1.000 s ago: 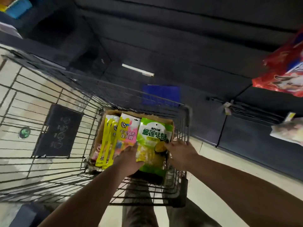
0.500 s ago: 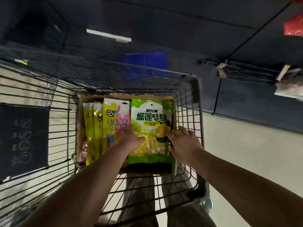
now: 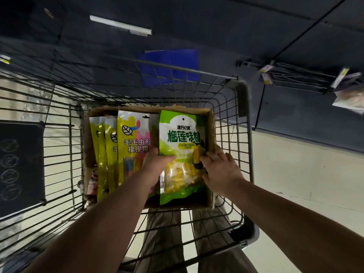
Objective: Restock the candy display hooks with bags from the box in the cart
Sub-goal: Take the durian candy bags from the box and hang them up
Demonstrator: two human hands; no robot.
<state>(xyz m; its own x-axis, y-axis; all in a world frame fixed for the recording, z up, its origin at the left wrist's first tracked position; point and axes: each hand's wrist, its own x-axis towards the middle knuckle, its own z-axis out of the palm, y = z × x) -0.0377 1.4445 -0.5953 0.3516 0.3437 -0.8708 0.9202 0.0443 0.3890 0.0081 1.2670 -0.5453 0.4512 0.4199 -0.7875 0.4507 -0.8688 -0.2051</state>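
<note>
A cardboard box [image 3: 210,134] sits in a wire shopping cart [image 3: 244,146]. It holds several yellow gummy candy bags [image 3: 134,138] standing on edge and a green durian candy bag [image 3: 181,134] at the right. My left hand [image 3: 155,164] holds the green bag's left edge between it and the yellow bags. My right hand [image 3: 218,166] grips the green bag's right edge, fingers curled behind it against the box wall. Empty display hooks [image 3: 291,75] stick out from the dark panel at the upper right.
A pale candy bag [image 3: 348,97] hangs on a hook at the far right. The dark shelving panel [image 3: 197,26] runs behind the cart. A dark sign [image 3: 19,166] hangs on the cart's left side. My legs [image 3: 163,233] show beneath the wire basket.
The view has tilted down and closer to the cart. Both hands stay on the green durian bag, which stands a little more upright in the box.
</note>
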